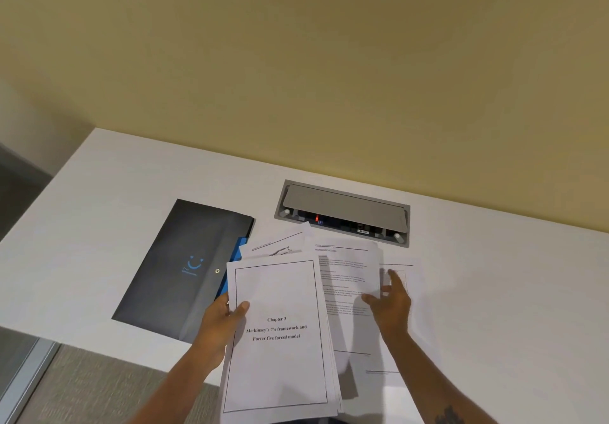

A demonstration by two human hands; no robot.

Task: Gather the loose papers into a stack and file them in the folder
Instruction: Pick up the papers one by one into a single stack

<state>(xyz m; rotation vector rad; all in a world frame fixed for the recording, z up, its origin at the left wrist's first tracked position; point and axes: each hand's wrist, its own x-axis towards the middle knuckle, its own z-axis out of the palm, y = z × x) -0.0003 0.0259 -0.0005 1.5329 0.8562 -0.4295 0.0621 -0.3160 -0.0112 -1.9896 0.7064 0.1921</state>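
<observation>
Stack pinched in left grip, right grip spread wide on loose papers.

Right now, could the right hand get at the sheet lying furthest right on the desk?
Probably yes. The right hand is open and already over that sheet, fingertips touching it. Nothing lies on top there; only its left part is tucked under the text page. The left hand is busy holding the stack.

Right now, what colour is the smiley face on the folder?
Blue, on the flat dark grey folder; the head view shows it.
</observation>
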